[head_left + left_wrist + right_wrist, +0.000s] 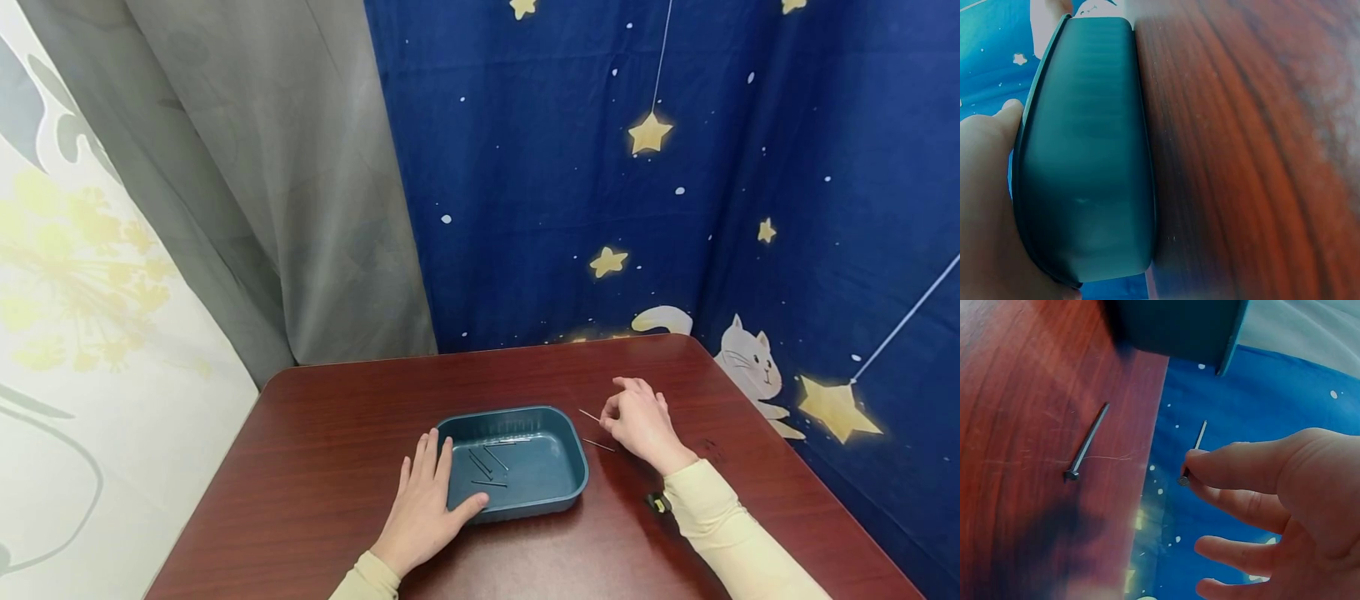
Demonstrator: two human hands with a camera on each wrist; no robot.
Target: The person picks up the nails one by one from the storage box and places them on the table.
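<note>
A teal plastic tray (536, 497) sits on the table with several nails (495, 457) lying loose on its floor. My left hand (426, 505) rests on the tray's left end, fingers straight along the rim and thumb over the near-left corner. In the left wrist view the tray's ribbed outer wall (1088, 150) fills the middle. To the right of the tray, my right hand (641, 423) pinches one nail (1200, 436) near its head between thumb and forefinger, raised off the table with its point toward the tray. Another nail (1089, 442) lies on the table below that hand.
The dark red wooden table (322, 450) has rounded far corners. A small black and yellow object (658, 502) shows at the right wrist. Behind the table hang a grey curtain (352, 250) and a blue star-patterned curtain (540, 183).
</note>
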